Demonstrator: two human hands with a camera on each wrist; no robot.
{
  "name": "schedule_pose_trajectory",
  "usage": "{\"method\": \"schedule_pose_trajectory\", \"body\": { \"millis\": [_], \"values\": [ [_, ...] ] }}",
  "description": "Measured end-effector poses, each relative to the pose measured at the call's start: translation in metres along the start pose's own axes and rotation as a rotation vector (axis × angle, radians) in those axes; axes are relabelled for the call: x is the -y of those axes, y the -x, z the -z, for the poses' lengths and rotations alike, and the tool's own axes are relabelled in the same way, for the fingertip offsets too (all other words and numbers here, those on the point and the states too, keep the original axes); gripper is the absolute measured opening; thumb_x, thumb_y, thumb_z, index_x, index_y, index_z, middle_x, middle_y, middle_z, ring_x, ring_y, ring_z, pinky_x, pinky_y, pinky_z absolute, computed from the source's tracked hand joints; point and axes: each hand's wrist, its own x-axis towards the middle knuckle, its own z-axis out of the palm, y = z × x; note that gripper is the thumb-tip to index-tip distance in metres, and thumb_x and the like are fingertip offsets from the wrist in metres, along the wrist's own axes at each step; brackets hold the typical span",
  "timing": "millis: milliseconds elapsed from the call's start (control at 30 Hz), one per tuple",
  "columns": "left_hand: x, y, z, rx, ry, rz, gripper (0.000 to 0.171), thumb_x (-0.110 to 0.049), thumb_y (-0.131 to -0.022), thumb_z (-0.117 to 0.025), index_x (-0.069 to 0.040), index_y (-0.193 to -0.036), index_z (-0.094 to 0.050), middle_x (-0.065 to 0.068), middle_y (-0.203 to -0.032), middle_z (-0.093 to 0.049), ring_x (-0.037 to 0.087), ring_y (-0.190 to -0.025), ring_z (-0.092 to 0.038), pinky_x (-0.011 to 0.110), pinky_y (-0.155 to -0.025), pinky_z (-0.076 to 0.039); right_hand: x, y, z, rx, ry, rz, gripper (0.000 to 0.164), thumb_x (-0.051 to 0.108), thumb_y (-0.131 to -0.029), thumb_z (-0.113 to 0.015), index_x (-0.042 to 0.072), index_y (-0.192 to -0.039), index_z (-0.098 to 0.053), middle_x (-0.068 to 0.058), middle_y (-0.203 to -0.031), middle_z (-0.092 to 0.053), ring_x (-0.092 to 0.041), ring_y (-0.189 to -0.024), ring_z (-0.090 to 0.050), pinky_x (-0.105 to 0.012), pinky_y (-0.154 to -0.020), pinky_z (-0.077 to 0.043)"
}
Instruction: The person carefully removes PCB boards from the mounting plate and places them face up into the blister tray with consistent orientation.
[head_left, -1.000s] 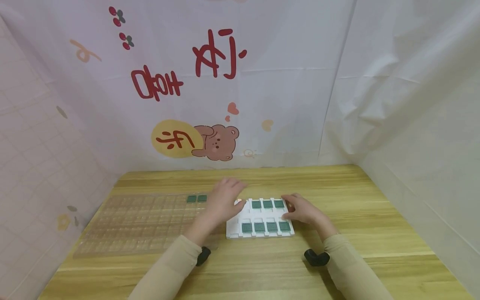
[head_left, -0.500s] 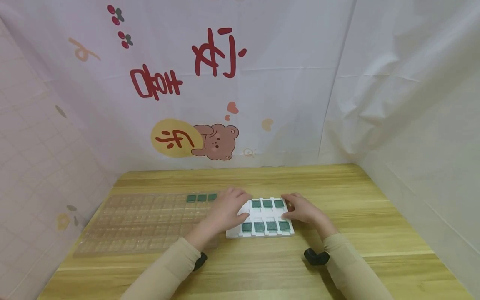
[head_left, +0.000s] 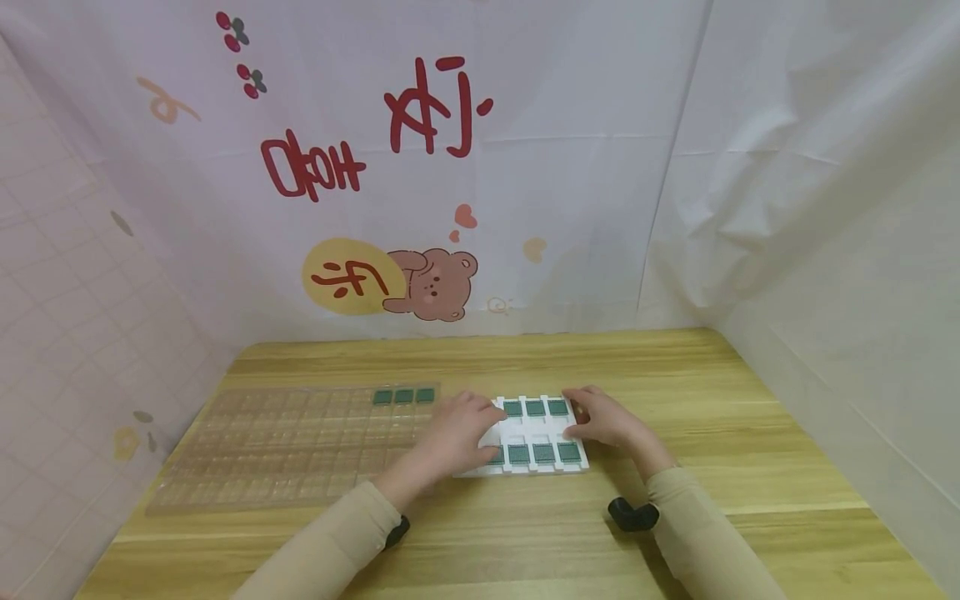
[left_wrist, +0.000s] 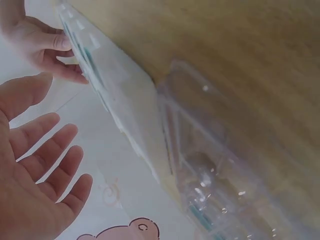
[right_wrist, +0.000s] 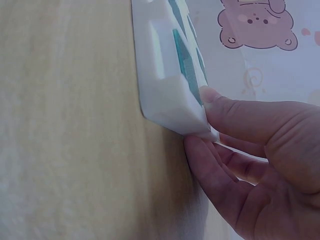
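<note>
A white tray lies in the middle of the table, with two rows of green square chips in its pockets. My right hand holds the tray's right end; in the right wrist view its thumb is on the end beside a green chip, fingers below. Over the tray's left end is my left hand, covering part of it. The left wrist view shows that hand's fingers spread and loosely bent, nothing between them. Beside it lies a clear plastic tray.
Three green chips sit in the clear tray's far right corner; its right edge comes close to the white tray. Wooden table surface extends to the right and front. A printed cloth hangs behind the table.
A third green chip, left by my left hand, shows in the clear tray. That hand has moved right and toward me, over the white tray's left end. My right hand keeps its hold.
</note>
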Motion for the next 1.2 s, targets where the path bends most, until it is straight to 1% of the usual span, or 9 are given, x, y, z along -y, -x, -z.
{"method": "schedule_pose_trajectory", "body": {
  "millis": [167,433,567,733,933,1200],
  "values": [
    [-0.001,0.001,-0.005,0.023,-0.036,-0.011,0.044,-0.034,-0.079,-0.081,-0.018,-0.119,-0.07,0.001,-0.116,-0.067,0.021,-0.108,-0.055,0.042,-0.09,-0.046,-0.002,-0.001,-0.001,-0.002,0.002,-0.003,0.07,0.011,-0.082,-0.08,-0.009,-0.14,-0.046,-0.027,-0.129,-0.049,-0.026,-0.095,-0.055,-0.045,-0.089,-0.047],
    [-0.001,0.002,-0.01,0.039,-0.049,-0.02,0.041,-0.034,-0.077,-0.083,-0.017,-0.113,-0.072,-0.001,-0.109,-0.067,0.019,-0.102,-0.053,0.04,-0.087,-0.045,-0.001,0.0,0.0,-0.001,0.002,0.0,0.071,0.012,-0.083,-0.08,-0.01,-0.141,-0.045,-0.025,-0.125,-0.05,-0.024,-0.092,-0.056,-0.042,-0.085,-0.048],
    [0.0,0.002,-0.012,0.039,-0.08,-0.041,0.036,-0.033,-0.076,-0.083,-0.017,-0.106,-0.073,-0.003,-0.1,-0.066,0.018,-0.094,-0.052,0.037,-0.08,-0.045,-0.001,-0.001,-0.001,-0.001,0.001,0.0,0.071,0.012,-0.083,-0.08,-0.01,-0.141,-0.045,-0.026,-0.126,-0.05,-0.025,-0.093,-0.056,-0.043,-0.087,-0.048],
    [-0.001,0.001,-0.013,0.038,-0.104,-0.056,0.03,-0.032,-0.075,-0.083,-0.018,-0.1,-0.073,-0.006,-0.092,-0.063,0.015,-0.086,-0.05,0.033,-0.073,-0.042,-0.001,0.0,0.0,0.0,0.002,0.0,0.071,0.012,-0.083,-0.08,-0.01,-0.141,-0.045,-0.025,-0.125,-0.05,-0.024,-0.092,-0.056,-0.042,-0.085,-0.048],
    [-0.004,0.001,-0.013,0.043,-0.111,-0.052,0.027,-0.03,-0.074,-0.083,-0.018,-0.095,-0.072,-0.008,-0.084,-0.06,0.014,-0.081,-0.049,0.033,-0.073,-0.042,0.0,0.001,0.0,0.001,-0.007,-0.001,0.071,0.012,-0.083,-0.08,-0.009,-0.141,-0.045,-0.024,-0.124,-0.05,-0.024,-0.09,-0.055,-0.042,-0.083,-0.048],
    [-0.005,0.0,-0.016,0.069,-0.128,-0.046,0.022,-0.031,-0.075,-0.083,-0.018,-0.086,-0.069,-0.01,-0.074,-0.051,0.012,-0.075,-0.043,0.03,-0.069,-0.039,-0.002,0.001,0.001,0.006,0.002,0.0,0.071,0.014,-0.084,-0.079,-0.009,-0.142,-0.044,-0.025,-0.127,-0.049,-0.024,-0.091,-0.055,-0.043,-0.085,-0.048]
  ]
}}
